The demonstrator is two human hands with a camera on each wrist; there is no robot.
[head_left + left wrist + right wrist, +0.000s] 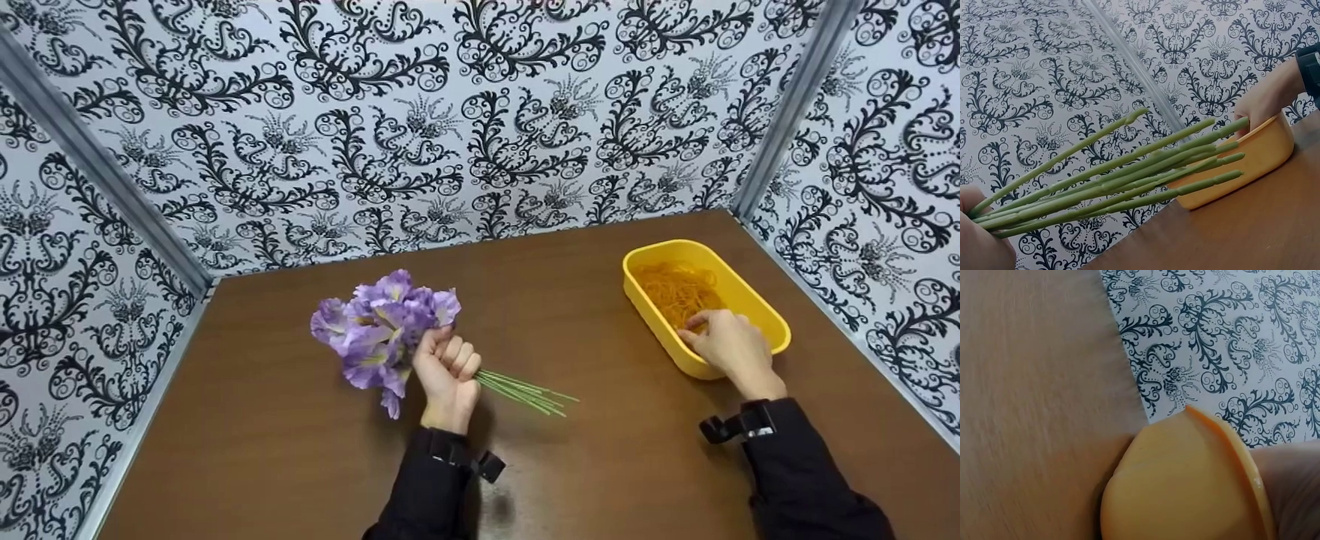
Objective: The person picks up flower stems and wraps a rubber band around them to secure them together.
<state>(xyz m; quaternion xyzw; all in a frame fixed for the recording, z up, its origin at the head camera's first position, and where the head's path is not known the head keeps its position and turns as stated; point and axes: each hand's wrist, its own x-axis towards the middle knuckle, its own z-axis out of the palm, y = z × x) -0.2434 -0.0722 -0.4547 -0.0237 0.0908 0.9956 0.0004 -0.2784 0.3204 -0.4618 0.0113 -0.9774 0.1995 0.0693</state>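
Observation:
My left hand (448, 375) grips a bunch of purple artificial flowers (382, 322) by its green stems (525, 391). The blossoms spread to the left of the fist, and the bare stem ends stick out to the right, fanned in the left wrist view. On the right, my right hand (727, 345) reaches over the near rim of a yellow tub (750, 300), fingers down by the orange rubber bands (675, 292) heaped inside. In the right wrist view the tub's wall (1179, 489) hides the fingers; I cannot tell whether they pinch a band.
The brown wooden table (300, 465) reaches back to a patterned black-and-white wall (420, 135). More patterned panels stand at left and right, joined by grey metal corner posts (787, 112). The tub sits near the table's right edge. Each dark sleeve carries a strapped wrist camera.

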